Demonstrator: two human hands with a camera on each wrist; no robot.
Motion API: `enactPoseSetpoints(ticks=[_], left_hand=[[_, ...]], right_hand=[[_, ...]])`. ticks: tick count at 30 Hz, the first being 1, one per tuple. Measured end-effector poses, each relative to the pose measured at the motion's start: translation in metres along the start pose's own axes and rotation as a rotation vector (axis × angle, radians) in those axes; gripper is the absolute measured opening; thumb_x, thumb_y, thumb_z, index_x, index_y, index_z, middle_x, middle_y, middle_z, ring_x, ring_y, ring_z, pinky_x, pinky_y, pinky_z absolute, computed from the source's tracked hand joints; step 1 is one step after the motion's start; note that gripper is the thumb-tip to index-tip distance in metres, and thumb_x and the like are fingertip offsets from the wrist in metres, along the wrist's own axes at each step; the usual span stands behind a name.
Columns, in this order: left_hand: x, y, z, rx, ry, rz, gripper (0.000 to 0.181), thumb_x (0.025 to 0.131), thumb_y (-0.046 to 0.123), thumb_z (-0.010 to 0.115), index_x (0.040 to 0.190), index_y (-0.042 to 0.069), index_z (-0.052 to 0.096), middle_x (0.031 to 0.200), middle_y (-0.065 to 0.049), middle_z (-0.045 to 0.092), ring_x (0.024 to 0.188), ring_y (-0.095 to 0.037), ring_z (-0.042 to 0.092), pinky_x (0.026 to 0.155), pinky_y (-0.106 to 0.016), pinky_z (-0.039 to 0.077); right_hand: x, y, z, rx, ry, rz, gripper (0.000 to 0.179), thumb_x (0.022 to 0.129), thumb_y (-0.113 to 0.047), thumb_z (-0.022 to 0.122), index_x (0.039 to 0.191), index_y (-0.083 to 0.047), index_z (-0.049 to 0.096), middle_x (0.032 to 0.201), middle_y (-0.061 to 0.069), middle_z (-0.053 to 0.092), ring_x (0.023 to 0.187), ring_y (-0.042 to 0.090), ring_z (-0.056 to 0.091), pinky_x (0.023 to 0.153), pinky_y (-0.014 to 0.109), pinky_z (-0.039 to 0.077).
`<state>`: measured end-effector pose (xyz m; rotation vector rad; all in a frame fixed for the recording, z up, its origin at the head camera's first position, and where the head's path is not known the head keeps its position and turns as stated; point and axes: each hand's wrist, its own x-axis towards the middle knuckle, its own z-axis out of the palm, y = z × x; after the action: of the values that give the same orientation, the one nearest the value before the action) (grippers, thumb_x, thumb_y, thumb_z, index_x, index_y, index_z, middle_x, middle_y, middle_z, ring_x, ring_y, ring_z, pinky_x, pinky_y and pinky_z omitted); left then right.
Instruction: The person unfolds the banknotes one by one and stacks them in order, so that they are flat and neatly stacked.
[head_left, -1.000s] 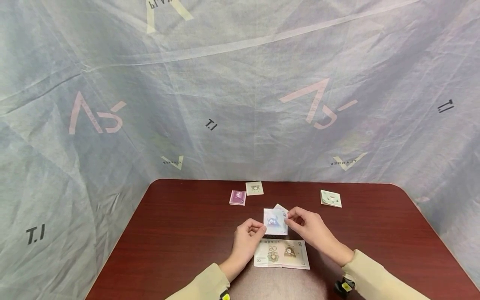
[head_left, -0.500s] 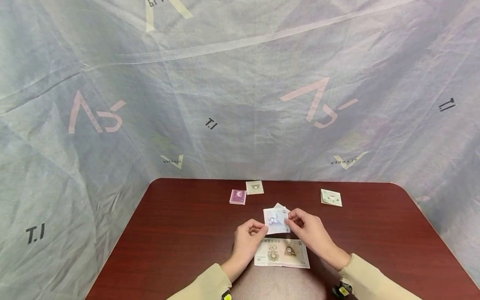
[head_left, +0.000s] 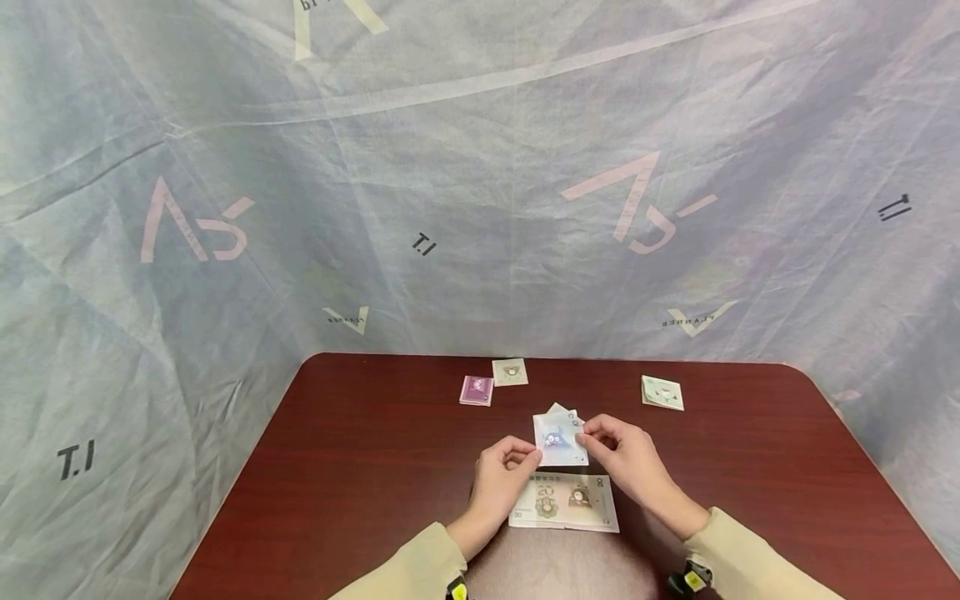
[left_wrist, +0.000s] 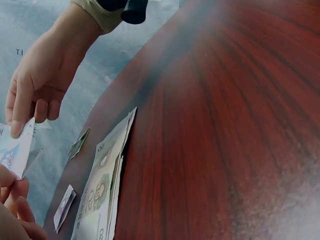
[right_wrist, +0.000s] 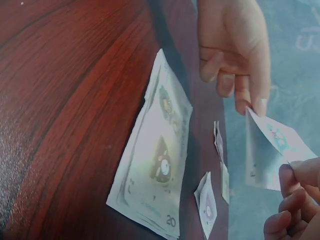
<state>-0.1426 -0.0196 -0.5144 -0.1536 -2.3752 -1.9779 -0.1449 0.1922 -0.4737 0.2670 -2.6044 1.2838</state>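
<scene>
Between my two hands is a folded banknote with a blue cartoon print (head_left: 558,440), raised above the table. My left hand (head_left: 504,475) pinches its lower left corner between thumb and finger. At the opposite edge, my right hand (head_left: 630,460) pinches its right side. The right wrist view shows the folded note (right_wrist: 255,150) with its two layers spread apart. Below it, nearer me, lies a flat stack of unfolded 20 banknotes (head_left: 566,502). Another folded note (right_wrist: 207,205) rests on the table behind, mostly hidden by the held one in the head view.
Toward the back of the dark red wooden table (head_left: 360,467) lie a folded purple note stack (head_left: 476,390) and a folded tan note (head_left: 510,372), side by side. A folded green note (head_left: 662,392) lies farther right. Grey printed fabric (head_left: 465,183) hangs behind the table.
Both hands have shifted slightly right with the folded banknote, which has also turned a little. The stack of 20 notes and the other folded notes stay where they were.
</scene>
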Motion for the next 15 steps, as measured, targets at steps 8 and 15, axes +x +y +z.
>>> enactPoseSetpoints(ticks=[8, 15], left_hand=[[0.002, -0.002, -0.005, 0.034, -0.033, 0.033, 0.006, 0.090, 0.014, 0.080, 0.094, 0.010, 0.082, 0.079, -0.003, 0.074, 0.062, 0.001, 0.053, 0.059, -0.016, 0.041], [0.008, -0.006, -0.011, -0.073, -0.111, 0.035, 0.016, 0.095, 0.012, 0.075, 0.107, 0.003, 0.079, 0.094, -0.016, 0.078, 0.057, -0.005, 0.054, 0.053, -0.015, 0.042]], right_hand=[[-0.002, -0.002, -0.011, 0.021, -0.016, 0.019, 0.007, 0.091, -0.009, 0.078, 0.090, -0.013, 0.072, 0.069, -0.009, 0.058, 0.063, 0.003, 0.049, 0.058, 0.024, 0.041], [-0.006, -0.003, -0.018, 0.049, -0.024, -0.002, 0.008, 0.091, -0.008, 0.078, 0.089, -0.012, 0.072, 0.068, -0.009, 0.055, 0.063, 0.003, 0.048, 0.057, 0.023, 0.040]])
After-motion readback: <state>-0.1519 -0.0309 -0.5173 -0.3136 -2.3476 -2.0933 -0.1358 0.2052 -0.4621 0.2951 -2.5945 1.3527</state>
